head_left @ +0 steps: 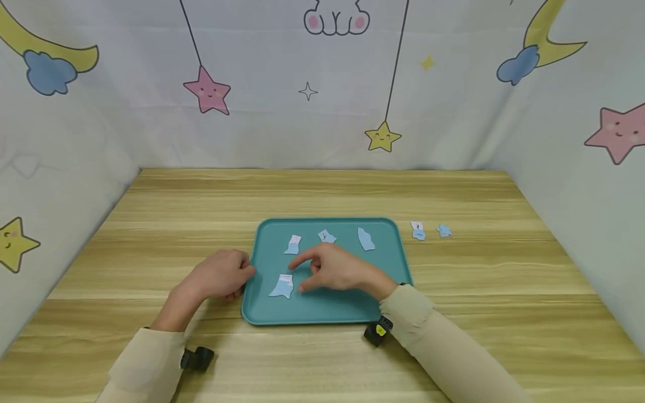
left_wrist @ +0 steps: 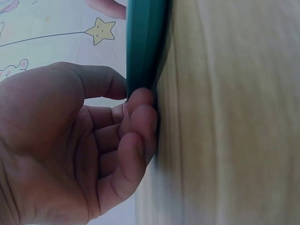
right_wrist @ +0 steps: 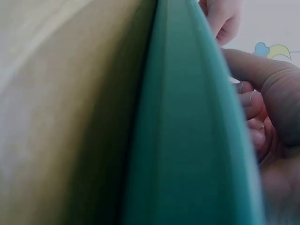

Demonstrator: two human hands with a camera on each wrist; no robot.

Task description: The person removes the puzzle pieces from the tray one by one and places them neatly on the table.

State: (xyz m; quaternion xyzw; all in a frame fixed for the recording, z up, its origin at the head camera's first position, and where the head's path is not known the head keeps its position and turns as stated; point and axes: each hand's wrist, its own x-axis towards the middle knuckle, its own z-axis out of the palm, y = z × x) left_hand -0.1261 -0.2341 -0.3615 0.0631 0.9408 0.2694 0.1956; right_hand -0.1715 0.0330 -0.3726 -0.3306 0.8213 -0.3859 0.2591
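Observation:
A teal tray [head_left: 322, 313] lies on the wooden table. My left hand [head_left: 224, 274] grips its left edge, thumb at the rim and curled fingers against the side, as the left wrist view shows. Over the tray hovers my right hand [head_left: 337, 268], index finger and thumb spread apart with nothing visible between them. Just left of its thumb is a blue-and-white paper-like piece [head_left: 282, 286] with an irregular outline. Farther back on the tray are a similar piece [head_left: 293, 244], a piece with a dark mark [head_left: 326, 236] and a plain light-blue piece [head_left: 366, 239].
Right of the tray, two more pieces lie on the table: a pale one with a dark mark [head_left: 417, 230] and a small blue one [head_left: 444, 230]. A white curtain [head_left: 262, 134] printed with stars and moons surrounds the back and sides of the table.

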